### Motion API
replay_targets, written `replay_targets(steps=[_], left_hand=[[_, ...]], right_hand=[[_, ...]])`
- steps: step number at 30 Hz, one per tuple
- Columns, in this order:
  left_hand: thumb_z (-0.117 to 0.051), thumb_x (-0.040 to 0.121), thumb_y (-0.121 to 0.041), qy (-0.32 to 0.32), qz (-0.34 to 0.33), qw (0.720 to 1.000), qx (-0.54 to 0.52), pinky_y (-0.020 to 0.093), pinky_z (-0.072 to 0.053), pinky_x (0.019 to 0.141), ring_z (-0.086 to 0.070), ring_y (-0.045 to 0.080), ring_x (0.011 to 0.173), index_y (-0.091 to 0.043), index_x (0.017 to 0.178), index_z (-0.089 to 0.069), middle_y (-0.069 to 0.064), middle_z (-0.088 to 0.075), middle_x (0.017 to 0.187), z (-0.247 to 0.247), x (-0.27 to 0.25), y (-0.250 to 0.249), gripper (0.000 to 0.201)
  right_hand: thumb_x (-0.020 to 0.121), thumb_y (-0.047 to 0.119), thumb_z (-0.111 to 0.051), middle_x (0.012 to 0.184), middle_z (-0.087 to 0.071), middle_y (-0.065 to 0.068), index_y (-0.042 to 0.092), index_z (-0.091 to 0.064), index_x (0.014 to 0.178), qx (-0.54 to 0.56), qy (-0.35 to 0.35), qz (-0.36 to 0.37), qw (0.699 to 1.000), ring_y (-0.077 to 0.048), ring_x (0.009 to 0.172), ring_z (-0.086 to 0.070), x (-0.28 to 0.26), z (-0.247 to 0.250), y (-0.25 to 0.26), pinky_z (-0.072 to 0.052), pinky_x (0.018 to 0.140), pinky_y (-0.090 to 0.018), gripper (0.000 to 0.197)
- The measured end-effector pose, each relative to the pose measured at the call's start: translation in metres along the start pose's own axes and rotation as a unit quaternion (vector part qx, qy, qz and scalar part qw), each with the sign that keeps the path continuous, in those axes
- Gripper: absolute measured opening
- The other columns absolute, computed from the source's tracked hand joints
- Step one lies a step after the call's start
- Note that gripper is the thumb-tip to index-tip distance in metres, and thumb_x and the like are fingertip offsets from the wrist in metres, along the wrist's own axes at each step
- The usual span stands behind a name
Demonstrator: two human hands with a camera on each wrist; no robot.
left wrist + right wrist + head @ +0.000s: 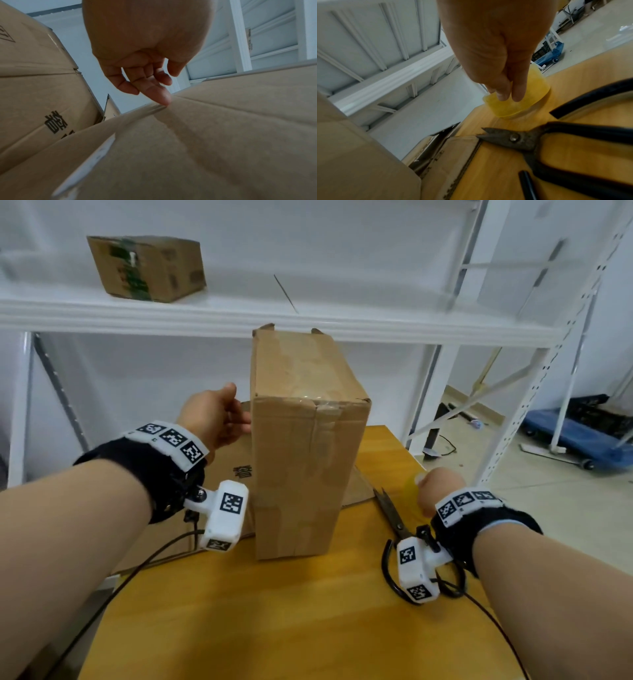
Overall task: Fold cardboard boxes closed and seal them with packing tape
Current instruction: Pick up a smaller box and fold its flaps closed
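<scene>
The tall cardboard box (305, 446) stands upright on the wooden counter (274, 611), and my left hand (212, 419) reaches to its left side, fingers (159, 94) loosely extended with one tip touching a cardboard edge. My right hand (438, 491) is lowered at the counter's right edge (scissors (397, 522) lie just beside it), its fingers (517, 93) pinching the yellow packing tape roll (517, 100).

right hand (436, 491) fingers hidden behind knuckles, head view | tape roll (411, 484) mostly hidden, 10 o'clock of that hand | scissors (397, 522) handles behind wrist camera | flattened cardboard (236, 470) print partly covered by box (305, 446)
</scene>
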State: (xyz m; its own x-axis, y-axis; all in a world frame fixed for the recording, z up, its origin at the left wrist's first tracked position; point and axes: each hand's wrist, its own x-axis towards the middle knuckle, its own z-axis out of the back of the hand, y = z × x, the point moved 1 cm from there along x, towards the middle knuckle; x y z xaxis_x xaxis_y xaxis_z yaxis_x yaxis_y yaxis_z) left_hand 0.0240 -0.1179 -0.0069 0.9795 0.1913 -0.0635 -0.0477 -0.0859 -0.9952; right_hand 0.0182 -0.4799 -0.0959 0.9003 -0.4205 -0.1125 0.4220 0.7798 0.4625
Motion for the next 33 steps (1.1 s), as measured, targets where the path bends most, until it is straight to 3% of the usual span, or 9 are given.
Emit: replay_targets(steps=[5, 8, 11, 14, 16, 20, 24, 28, 33], left_hand=[[-0.044, 0.102, -0.034, 0.004, 0.01, 1.0, -0.009, 0.031, -0.048, 0.069, -0.06, 0.019, 0.056, -0.01, 0.1, -0.06, 0.003, -0.066, 0.067, 0.006, -0.001, -0.002, 0.029], [-0.044, 0.103, -0.035, -0.004, 0.013, 1.0, 0.0, 0.026, -0.041, 0.055, -0.052, 0.012, 0.039, -0.013, 0.076, -0.053, -0.003, -0.059, 0.05, 0.009, -0.005, -0.007, 0.035], [-0.045, 0.103, -0.036, -0.013, 0.006, 1.0, 0.008, 0.028, -0.042, 0.061, -0.056, 0.012, 0.039, -0.013, 0.072, -0.05, -0.002, -0.06, 0.047, 0.012, -0.012, -0.015, 0.039], [-0.046, 0.102, -0.037, -0.001, -0.011, 0.999, 0.036, 0.031, -0.047, 0.072, -0.066, 0.015, 0.058, -0.009, 0.088, -0.057, 0.003, -0.07, 0.069, 0.014, -0.021, -0.027, 0.034], [-0.047, 0.1, -0.043, 0.023, -0.039, 0.996, 0.08, 0.037, -0.047, 0.087, -0.068, 0.019, 0.087, -0.006, 0.114, -0.058, 0.008, -0.07, 0.101, 0.014, -0.031, -0.038, 0.041], [-0.054, 0.085, -0.068, 0.088, -0.083, 0.984, 0.128, 0.042, -0.041, 0.1, -0.051, 0.016, 0.121, -0.022, 0.139, -0.048, 0.003, -0.053, 0.137, 0.008, -0.055, -0.064, 0.071], [-0.069, 0.065, -0.076, 0.209, -0.062, 0.962, 0.165, 0.038, -0.045, 0.099, -0.058, 0.01, 0.118, -0.04, 0.123, -0.061, -0.013, -0.065, 0.125, -0.01, -0.078, -0.081, 0.069], [-0.086, 0.049, -0.062, 0.238, -0.034, 0.955, 0.174, 0.055, -0.044, 0.102, -0.062, 0.029, 0.115, -0.03, 0.128, -0.06, 0.002, -0.069, 0.121, -0.02, -0.078, -0.077, 0.089], [-0.075, 0.071, -0.037, 0.203, 0.009, 0.972, 0.115, 0.052, -0.048, 0.101, -0.066, 0.034, 0.108, -0.016, 0.121, -0.061, 0.012, -0.073, 0.108, -0.019, -0.088, -0.073, 0.056]], right_hand=[[0.092, 0.01, -0.059, 0.118, -0.068, -0.017, 0.005, -0.068, 0.121, -0.022, 0.012, 0.008, 1.0, -0.034, 0.109, -0.066, 0.005, -0.009, -0.004, -0.056, 0.092, -0.042, 0.031], [0.093, 0.01, -0.059, 0.122, -0.066, -0.02, 0.003, -0.066, 0.122, -0.029, 0.021, 0.008, 0.999, -0.036, 0.112, -0.064, -0.001, 0.003, 0.005, -0.055, 0.095, -0.047, 0.031], [0.094, 0.012, -0.058, 0.118, -0.067, -0.021, 0.0, -0.066, 0.12, -0.025, -0.012, 0.021, 0.999, -0.036, 0.108, -0.066, -0.012, 0.031, 0.03, -0.057, 0.09, -0.044, 0.03], [0.095, 0.018, -0.058, 0.087, -0.074, -0.009, 0.008, -0.075, 0.099, 0.041, -0.083, 0.066, 0.994, -0.023, 0.074, -0.073, -0.033, 0.066, 0.067, -0.059, 0.065, -0.034, 0.021], [0.096, 0.029, -0.061, 0.087, -0.073, -0.007, 0.013, -0.074, 0.094, 0.2, -0.088, 0.096, 0.971, -0.024, 0.074, -0.073, -0.054, 0.087, 0.094, -0.063, 0.075, -0.041, 0.021], [0.087, 0.061, -0.067, 0.119, -0.062, -0.009, 0.014, -0.059, 0.127, 0.341, 0.018, 0.149, 0.928, -0.027, 0.109, -0.063, -0.101, 0.122, 0.144, -0.06, 0.086, -0.043, 0.063], [0.071, 0.067, -0.078, 0.136, -0.049, -0.006, 0.026, -0.028, 0.154, 0.244, 0.157, 0.215, 0.933, -0.031, 0.122, -0.055, -0.136, 0.13, 0.179, -0.056, 0.087, -0.045, 0.105], [0.077, 0.049, -0.079, 0.119, -0.067, -0.007, 0.015, -0.054, 0.129, 0.142, 0.118, 0.215, 0.959, -0.029, 0.104, -0.066, -0.143, 0.115, 0.193, -0.057, 0.092, -0.05, 0.067], [0.089, 0.049, -0.07, 0.098, -0.075, -0.01, 0.008, -0.069, 0.1, 0.191, 0.073, 0.173, 0.964, -0.03, 0.092, -0.072, -0.142, 0.098, 0.197, -0.058, 0.091, -0.047, 0.043]])
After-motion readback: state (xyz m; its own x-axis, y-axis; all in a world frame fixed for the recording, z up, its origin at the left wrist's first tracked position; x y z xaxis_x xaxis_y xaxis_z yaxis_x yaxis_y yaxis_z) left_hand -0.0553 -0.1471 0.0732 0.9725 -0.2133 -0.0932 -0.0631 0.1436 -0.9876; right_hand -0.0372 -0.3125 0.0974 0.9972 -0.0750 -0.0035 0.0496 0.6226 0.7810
